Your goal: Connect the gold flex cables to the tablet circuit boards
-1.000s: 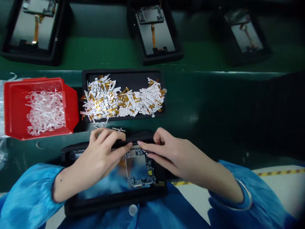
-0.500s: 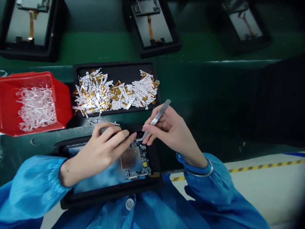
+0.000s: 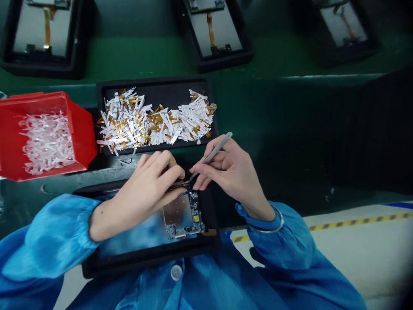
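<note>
Dim, greenish light; thin glare along the bench edge (image 3: pixel 332 76); the top-right tray (image 3: pixel 343 26) looks blurred.

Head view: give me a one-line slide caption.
Right hand holds tweezers beside left hand over circuit board.

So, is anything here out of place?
Yes: a small curled strip lies on the green bench just below the black tray, apart from the heap of white-and-gold strips inside it, so it looks dropped.
</note>
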